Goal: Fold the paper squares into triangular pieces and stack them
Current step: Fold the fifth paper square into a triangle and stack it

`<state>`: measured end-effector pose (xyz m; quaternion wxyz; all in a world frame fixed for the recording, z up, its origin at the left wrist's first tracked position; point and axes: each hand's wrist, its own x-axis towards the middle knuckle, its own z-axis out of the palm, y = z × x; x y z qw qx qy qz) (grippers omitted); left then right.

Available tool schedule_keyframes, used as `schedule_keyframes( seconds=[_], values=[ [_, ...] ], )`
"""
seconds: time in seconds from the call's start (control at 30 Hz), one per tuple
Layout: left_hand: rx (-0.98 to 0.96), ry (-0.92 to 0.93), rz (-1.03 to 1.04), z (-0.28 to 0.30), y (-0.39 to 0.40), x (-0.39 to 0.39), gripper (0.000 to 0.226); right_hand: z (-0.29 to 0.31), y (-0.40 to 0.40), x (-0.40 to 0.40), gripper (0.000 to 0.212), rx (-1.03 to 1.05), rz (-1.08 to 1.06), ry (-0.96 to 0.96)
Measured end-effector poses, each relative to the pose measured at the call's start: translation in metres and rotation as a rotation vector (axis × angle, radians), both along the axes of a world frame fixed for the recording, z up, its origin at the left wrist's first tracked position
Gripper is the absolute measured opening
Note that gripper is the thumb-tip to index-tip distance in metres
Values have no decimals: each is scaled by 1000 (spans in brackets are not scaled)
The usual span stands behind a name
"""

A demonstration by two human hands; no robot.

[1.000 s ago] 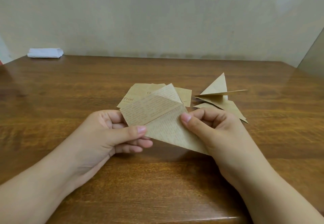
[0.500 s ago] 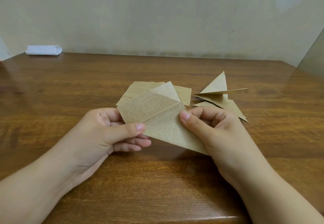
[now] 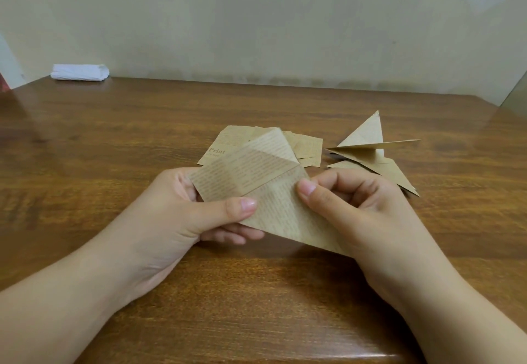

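Observation:
A brown printed paper square (image 3: pixel 256 175), partly folded with a creased flap on top, is held just above the wooden table (image 3: pixel 114 141). My left hand (image 3: pixel 176 215) pinches its left edge between thumb and fingers. My right hand (image 3: pixel 353 209) pinches its right side, thumb on top. Behind it lies a small pile of flat paper squares (image 3: pixel 225 144), one printed "Print". To the right sits a loose stack of folded triangles (image 3: pixel 379 158), the top ones sprung half open.
A folded white cloth (image 3: pixel 79 72) lies at the table's far left corner by the pale wall (image 3: pixel 285 21). The table's right edge (image 3: pixel 502 124) runs close behind the triangles.
Both hands hold the same paper in much the same grip; the view has shifted slightly, and the paper has barely moved.

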<state>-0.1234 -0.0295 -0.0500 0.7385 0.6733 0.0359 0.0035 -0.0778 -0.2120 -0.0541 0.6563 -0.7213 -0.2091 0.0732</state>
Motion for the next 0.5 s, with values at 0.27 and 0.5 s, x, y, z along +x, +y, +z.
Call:
schedule_keyframes(
  seconds=[0.27,0.5],
  values=[
    [11,-49,-2,-2,3,1,25,-1,2,0,20,0,-15,32],
    [27,-34,66,-5,0,4,23,1,1,1,28,-156,10,96]
  ],
)
